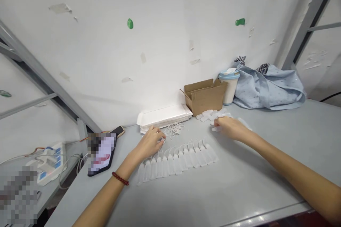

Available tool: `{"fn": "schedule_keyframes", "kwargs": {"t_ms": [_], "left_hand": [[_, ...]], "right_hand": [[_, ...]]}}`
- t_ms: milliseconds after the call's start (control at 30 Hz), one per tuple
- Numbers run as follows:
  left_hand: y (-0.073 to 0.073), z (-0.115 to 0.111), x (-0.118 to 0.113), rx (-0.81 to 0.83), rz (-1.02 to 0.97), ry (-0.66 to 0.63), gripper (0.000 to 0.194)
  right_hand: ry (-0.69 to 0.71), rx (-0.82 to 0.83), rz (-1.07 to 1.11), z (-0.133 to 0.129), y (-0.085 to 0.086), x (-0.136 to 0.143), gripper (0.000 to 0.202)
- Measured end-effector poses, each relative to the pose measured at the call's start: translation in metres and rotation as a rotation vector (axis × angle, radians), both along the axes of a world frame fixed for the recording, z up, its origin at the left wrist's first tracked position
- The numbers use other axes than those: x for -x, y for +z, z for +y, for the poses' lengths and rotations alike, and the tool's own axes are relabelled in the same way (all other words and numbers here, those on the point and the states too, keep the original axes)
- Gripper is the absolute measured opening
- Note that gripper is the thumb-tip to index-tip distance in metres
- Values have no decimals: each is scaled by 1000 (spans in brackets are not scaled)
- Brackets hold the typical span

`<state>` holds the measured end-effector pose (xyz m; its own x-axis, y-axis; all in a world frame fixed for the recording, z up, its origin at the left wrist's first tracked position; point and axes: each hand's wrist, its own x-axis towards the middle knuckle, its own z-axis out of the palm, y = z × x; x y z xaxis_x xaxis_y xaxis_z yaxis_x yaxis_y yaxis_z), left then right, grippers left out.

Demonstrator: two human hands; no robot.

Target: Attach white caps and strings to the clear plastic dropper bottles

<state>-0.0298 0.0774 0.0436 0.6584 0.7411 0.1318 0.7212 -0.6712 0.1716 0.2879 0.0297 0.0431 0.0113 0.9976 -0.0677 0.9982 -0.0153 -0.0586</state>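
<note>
My left hand is closed in a pinch at the left of a small pile of white strings. A bit of white string shows at its fingertips. On the right, my right hand pinches a small translucent white tube, mostly covered by the fingers. Loose pieces of the same kind lie just behind and beside that hand. Between my hands and nearer to me, a slanting row of several translucent tubes lies side by side, each with a thin white string at its far end.
A stack of flat white boxes lies against the wall beside an open cardboard box. Right of these stand a lidded cup and a light blue cloth bag. A phone and a power strip are at left.
</note>
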Motion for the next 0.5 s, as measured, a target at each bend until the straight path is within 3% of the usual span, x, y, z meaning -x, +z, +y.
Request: {"fn": "schedule_keyframes", "kwargs": {"t_ms": [233, 500], "left_hand": [[6, 7, -17, -65, 45, 49, 22], [1, 16, -37, -113, 238, 102, 16]], "right_hand": [[-8, -2, 23, 1, -2, 0, 30], [53, -127, 61, 9, -19, -12, 27]]}}
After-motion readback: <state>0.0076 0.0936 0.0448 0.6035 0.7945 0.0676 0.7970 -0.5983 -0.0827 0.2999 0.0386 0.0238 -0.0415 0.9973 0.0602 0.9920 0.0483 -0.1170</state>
